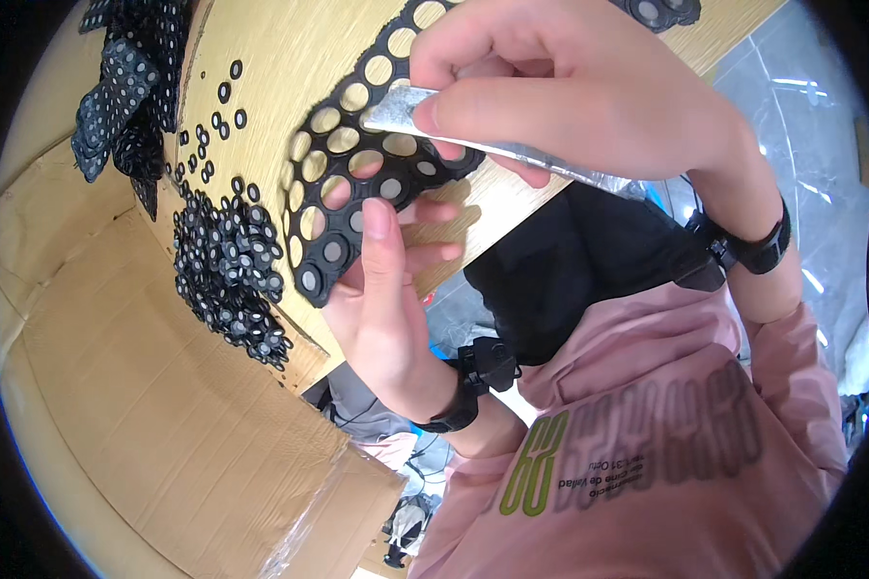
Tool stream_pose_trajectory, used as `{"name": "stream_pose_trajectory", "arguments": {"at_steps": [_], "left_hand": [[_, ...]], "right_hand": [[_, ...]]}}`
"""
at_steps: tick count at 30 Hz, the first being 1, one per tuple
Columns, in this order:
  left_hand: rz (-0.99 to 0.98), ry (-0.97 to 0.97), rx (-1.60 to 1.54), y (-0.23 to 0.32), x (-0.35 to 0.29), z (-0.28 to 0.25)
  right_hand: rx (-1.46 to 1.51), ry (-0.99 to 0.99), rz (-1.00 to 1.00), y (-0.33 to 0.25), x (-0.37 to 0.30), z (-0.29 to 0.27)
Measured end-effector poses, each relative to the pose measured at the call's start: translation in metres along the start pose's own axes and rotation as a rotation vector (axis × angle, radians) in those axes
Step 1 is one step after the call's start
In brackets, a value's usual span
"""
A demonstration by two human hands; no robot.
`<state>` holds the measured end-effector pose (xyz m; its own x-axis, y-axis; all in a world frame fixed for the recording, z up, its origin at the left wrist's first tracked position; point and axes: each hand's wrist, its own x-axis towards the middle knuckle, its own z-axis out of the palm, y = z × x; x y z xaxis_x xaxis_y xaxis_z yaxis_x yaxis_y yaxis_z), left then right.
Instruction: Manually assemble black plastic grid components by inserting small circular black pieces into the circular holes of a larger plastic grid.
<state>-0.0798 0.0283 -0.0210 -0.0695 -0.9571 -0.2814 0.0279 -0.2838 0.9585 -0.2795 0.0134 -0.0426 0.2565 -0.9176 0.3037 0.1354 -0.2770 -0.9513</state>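
My left hand [381, 309] holds the near end of a black rubbery sheet [336, 232] full of round holes, thumb on top and fingers underneath. Some holes in that end have grey discs in them; others show the wood or my fingers through them. Above the sheet, my right hand [560, 106] grips a long, flat silver strip [396, 111] between thumb and curled fingers. The strip's broad tip lies over the sheet's holes, but whether it touches them I cannot tell. Its other end runs back beneath my right hand.
Left of the sheet, a heap of small black rings [227, 256] with pale centres lies on the wooden table [270, 48]. More dotted black sheets [130, 87] are piled at the far left. A cardboard box [116, 318] stands against the table's left side.
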Motion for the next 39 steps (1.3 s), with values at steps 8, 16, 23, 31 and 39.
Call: {"name": "stream_pose_trajectory", "arguments": {"at_steps": [8, 16, 23, 31, 39], "left_hand": [[-0.045, 0.035, 0.274, 0.009, 0.008, 0.011], [-0.17, -0.087, 0.298, 0.016, 0.006, 0.008], [-0.151, -0.135, 0.184, 0.006, 0.008, -0.004], [-0.071, -0.136, 0.184, -0.001, 0.008, -0.004], [0.02, -0.085, 0.192, -0.001, 0.002, 0.002]], "right_hand": [[0.388, -0.006, 0.514, -0.03, 0.004, -0.01], [0.248, 0.095, 0.247, -0.005, 0.003, 0.003], [0.051, -0.189, 0.469, -0.021, 0.004, -0.01], [-0.206, -0.363, 0.479, -0.027, 0.009, -0.009], [-0.339, -0.346, 0.386, -0.027, 0.009, -0.006]]}}
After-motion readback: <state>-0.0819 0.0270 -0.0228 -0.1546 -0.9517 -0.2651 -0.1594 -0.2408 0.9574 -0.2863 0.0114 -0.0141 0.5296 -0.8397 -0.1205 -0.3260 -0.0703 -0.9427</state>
